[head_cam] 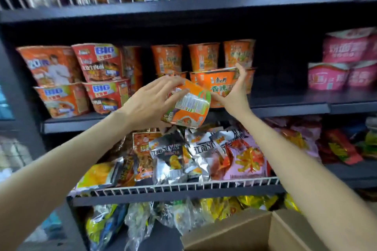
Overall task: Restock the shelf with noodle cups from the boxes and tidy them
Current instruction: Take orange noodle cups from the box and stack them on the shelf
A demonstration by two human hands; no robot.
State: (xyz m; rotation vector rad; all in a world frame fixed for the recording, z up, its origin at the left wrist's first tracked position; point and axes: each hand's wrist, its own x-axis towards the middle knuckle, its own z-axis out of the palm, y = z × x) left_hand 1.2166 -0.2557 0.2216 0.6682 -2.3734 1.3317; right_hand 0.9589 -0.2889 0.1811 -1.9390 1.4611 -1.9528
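Note:
My left hand grips an orange noodle cup, tilted on its side in front of the dark middle shelf. To its right, an orange noodle cup stands on that shelf, and my right hand is spread against its right side, thumb under its lower left and fingertips at its rim. Behind it, three orange cups are stacked in a second layer. Red "BIG" noodle cups are stacked two high at the left of the same shelf.
Pink noodle bowls are stacked at the shelf's right, with a dark gap left of them. Snack bags fill the wire-fronted shelf below. An open cardboard box sits at the bottom right. The top shelf has a white wire rail.

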